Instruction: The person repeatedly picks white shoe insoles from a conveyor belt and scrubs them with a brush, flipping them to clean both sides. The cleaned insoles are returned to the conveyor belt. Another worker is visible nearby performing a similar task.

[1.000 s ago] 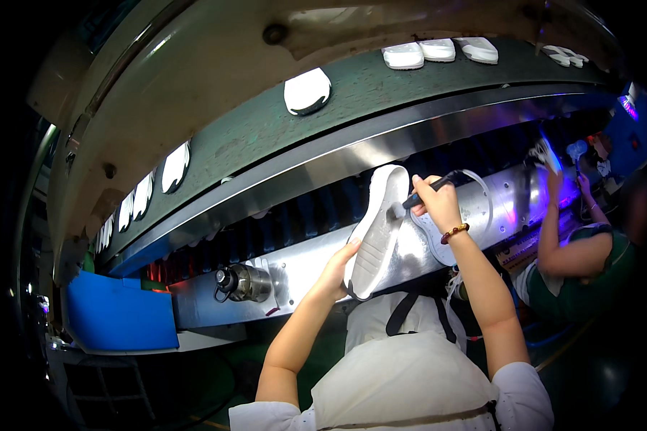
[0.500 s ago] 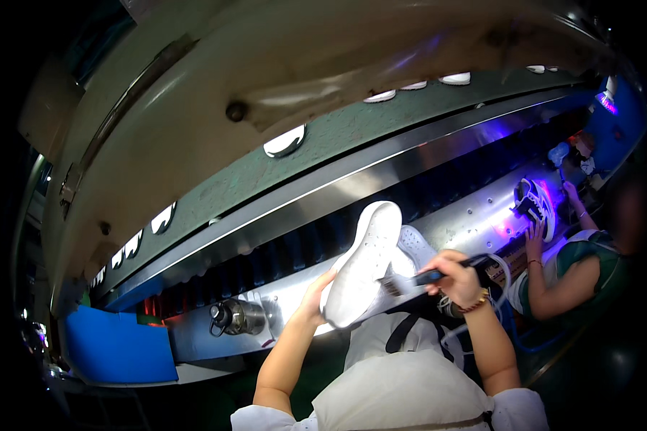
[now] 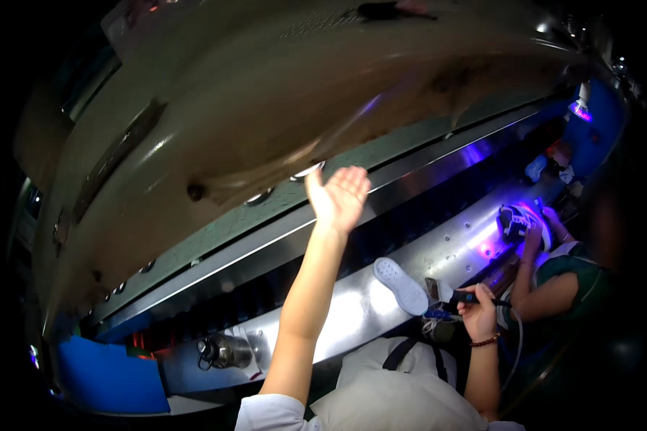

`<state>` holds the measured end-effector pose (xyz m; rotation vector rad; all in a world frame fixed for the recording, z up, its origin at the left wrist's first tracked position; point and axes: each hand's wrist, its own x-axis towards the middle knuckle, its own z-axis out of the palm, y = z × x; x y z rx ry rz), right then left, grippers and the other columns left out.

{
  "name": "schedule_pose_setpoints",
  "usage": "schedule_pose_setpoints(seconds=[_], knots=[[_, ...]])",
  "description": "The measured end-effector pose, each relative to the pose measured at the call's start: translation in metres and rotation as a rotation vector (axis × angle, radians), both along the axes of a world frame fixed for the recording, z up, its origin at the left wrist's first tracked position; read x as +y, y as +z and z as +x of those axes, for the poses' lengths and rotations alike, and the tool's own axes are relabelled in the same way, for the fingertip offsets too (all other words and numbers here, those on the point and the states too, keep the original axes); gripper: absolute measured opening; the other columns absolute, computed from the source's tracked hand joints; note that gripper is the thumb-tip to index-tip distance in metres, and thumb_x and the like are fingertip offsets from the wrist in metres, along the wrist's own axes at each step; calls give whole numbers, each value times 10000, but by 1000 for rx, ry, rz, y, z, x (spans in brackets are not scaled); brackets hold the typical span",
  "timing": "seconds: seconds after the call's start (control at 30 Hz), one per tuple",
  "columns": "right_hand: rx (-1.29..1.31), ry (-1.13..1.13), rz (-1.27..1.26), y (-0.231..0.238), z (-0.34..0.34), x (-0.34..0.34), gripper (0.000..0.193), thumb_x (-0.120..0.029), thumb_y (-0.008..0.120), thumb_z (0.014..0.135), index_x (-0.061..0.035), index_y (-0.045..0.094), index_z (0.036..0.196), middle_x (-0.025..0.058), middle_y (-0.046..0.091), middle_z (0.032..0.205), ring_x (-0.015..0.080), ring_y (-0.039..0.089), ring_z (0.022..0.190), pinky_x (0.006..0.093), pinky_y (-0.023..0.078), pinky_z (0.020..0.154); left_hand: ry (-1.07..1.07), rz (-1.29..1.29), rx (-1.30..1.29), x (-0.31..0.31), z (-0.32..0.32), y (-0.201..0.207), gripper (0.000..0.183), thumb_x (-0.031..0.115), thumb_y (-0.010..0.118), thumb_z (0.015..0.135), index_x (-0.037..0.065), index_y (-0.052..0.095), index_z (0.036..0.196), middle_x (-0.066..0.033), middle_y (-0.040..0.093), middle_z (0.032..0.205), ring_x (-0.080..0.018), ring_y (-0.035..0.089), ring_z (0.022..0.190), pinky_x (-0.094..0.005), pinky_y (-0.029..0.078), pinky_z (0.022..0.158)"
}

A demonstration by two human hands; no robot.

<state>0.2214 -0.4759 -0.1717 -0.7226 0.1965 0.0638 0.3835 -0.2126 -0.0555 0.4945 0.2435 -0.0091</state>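
Left hand [image 3: 340,202]: centre of frame, raised palm-up, fingers extended, thumb apart; no object visible in it. Contact with the white, rounded shoe part [image 3: 308,170] just behind cannot be told.

Right hand [image 3: 481,316]: lower right, fingers wrapped around a black-handled brush [image 3: 465,296] with a thin pale cord [image 3: 520,341] trailing below.

Pale, perforated shoe-sole piece [image 3: 402,289]: right of lower centre, lying on a brushed-metal bench [image 3: 356,309], ungripped, just beside the brush head. Judged light, flexible and not fragile, its face perhaps slick if coated; best taken by the side edges, clear of the broad face. Brush: judged light and stiff; hold at mid-handle, cord free.

Surroundings: green conveyor belt [image 3: 388,149], upper centre, largely covered by a brownish, translucent plastic hood [image 3: 280,93] that restricts access from above. Steel rail [image 3: 424,164] between belt and bench. Dark bottle with looped cap [image 3: 226,352], lower left. Blue panel [image 3: 111,377], far lower left. Co-worker's hand [image 3: 532,241] at a dark-and-white shoe [image 3: 512,221], right, under violet light.
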Motion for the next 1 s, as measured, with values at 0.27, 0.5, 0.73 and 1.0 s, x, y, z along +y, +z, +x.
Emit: schedule_pose_setpoints(seconds=[0.27, 0.5, 0.73, 1.0], knots=[[77, 4, 33, -10, 0, -9, 169, -131, 435, 851, 9, 511, 794, 170, 589, 761, 200, 584, 543, 258, 492, 471, 267, 2524, -485, -28, 72, 13, 667, 165, 593, 645, -18, 321, 1226, -226, 363, 1213, -354, 352, 1128, -385, 279, 953], [107, 97, -7, -14, 6, -15, 154, -119, 445, 840, 13, 514, 803, 183, 591, 793, 194, 590, 558, 254, 497, 487, 433, 2556, -585, 10, 140, 2, 602, 121, 603, 619, 21, 396, 1176, -222, 405, 1167, -368, 369, 1103, -398, 300, 927], [180, 102, 30, -26, 19, -18, 150, -116, 461, 835, 18, 523, 815, 156, 588, 755, 197, 586, 557, 255, 495, 493, 261, 2235, -901, -13, 133, -17, 558, 88, 617, 601, 51, 450, 1132, -212, 440, 1131, -366, 384, 1088, -400, 315, 907], [194, 97, 67, -29, 21, -17, 161, -134, 447, 845, 4, 524, 813, 146, 585, 740, 210, 582, 559, 269, 479, 492, 118, 2204, -754, -100, 164, 6, 440, 200, 627, 682, 27, 491, 1063, -195, 500, 1063, -329, 472, 985, -376, 368, 834]])
